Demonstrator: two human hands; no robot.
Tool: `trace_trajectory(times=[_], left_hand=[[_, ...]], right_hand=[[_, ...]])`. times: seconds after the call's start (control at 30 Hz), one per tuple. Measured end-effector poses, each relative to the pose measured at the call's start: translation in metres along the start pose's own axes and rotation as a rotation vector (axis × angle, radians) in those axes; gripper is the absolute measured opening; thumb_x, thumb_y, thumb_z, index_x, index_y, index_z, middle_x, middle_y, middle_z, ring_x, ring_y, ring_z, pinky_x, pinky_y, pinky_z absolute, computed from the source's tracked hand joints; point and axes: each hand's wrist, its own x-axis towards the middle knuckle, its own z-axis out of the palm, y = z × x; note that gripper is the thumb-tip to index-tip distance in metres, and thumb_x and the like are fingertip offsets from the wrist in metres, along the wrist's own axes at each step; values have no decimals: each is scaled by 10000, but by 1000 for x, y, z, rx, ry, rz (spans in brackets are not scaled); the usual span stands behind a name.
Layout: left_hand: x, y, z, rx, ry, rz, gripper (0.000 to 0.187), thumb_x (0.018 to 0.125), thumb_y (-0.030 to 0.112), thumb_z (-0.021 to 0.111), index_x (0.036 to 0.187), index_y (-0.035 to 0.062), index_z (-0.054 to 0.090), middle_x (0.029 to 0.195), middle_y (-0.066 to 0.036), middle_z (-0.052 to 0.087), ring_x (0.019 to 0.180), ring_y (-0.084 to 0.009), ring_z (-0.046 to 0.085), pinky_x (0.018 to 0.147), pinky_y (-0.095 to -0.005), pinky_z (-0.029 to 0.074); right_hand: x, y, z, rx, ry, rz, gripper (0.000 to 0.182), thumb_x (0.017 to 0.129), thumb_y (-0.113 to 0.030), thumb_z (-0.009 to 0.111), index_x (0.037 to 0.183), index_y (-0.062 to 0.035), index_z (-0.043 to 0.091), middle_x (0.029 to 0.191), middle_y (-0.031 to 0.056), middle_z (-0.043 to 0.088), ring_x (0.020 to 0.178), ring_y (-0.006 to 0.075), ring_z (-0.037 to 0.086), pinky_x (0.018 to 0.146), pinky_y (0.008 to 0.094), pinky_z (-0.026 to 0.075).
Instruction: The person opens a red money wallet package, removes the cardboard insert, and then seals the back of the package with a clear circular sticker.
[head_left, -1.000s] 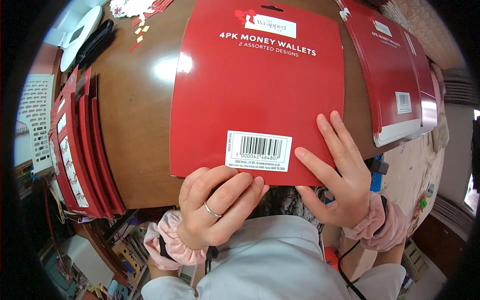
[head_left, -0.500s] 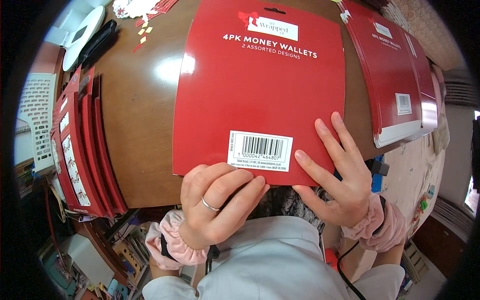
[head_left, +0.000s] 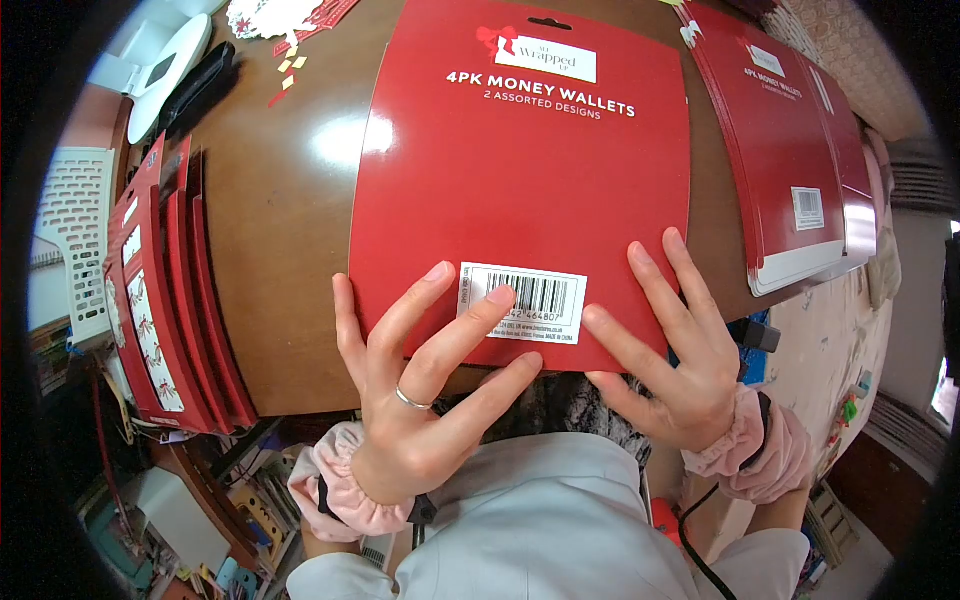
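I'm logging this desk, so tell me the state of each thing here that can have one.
Left hand, open, fingers spread
Right hand, open, fingers spread
Middle red pack, barcode side up, under both hands
Its barcode label, partly covered
Right-side red packs, stacked, barcode side up
Left-side red packs, stacked, patterned side showing

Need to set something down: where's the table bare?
Widest bare patch: brown table between the left packs and the central red pack. A narrow strip runs between it and the right stack. Crowded: pack's near edge, under left hand and right hand.
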Motion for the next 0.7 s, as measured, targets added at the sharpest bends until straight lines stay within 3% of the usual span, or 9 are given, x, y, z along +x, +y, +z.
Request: trace_trajectory(times=[0.03,0.2,0.3,0.4,0.7], left_hand=[[-1,-1,2,-26,35,-7,225,678,225,710,892,250,779,1302,3,628,1265,-311,520,1161,-646,155],[0,-1,1,-32,35,6,242,663,219,711,894,238,782,1260,26,646,1212,-291,553,1149,-665,161],[1,0,1,-27,34,6,232,660,208,720,884,227,776,1237,30,655,1204,-287,560,1145,-668,168],[1,1,3,-43,48,-10,206,656,183,759,861,203,754,1220,22,660,1197,-287,567,1136,-668,187],[4,4,3,-98,97,-123,326,669,132,846,941,144,665,1244,-68,630,1217,-333,553,1128,-616,248]], right_hand=[[1,-1,0,-3,-1,-11,439,736,-255,784,1164,-174,731,1399,211,542,1328,474,455,1010,535,476],[-8,-1,11,-101,32,-107,375,767,-269,690,1134,-323,741,1409,106,560,1336,465,450,1037,648,396],[-8,0,7,-80,-13,-113,390,719,-190,794,1095,-284,750,1373,136,576,1329,509,438,1050,666,369],[-7,-1,7,-41,8,-88,397,700,-194,825,1083,-270,754,1375,136,576,1334,513,431,1055,666,366],[-2,-7,2,83,31,-6,342,682,-101,826,1010,-175,762,1319,150,626,1341,530,420,1095,643,334]])
